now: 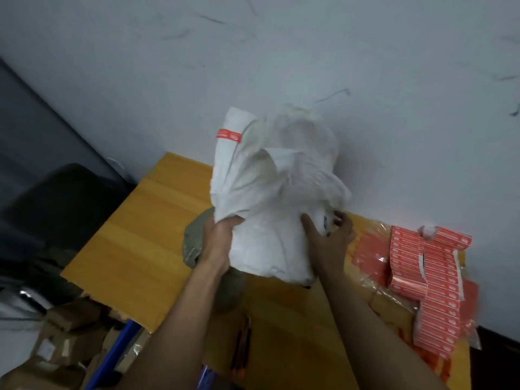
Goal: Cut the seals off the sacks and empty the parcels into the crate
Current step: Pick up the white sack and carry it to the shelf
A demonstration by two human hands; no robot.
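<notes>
Fingers [226,224] of left hand [221,237] bunch cloth of white sack [270,175], right hand [332,240] clasps its side, holding it upright by the far edge of the tabletop [157,220], likely to reach the red seal [229,135].

The sack [270,192] hides most of a grey parcel [195,239].

Left hand [222,235] and right hand [330,239] grip the sack [267,178].
</notes>
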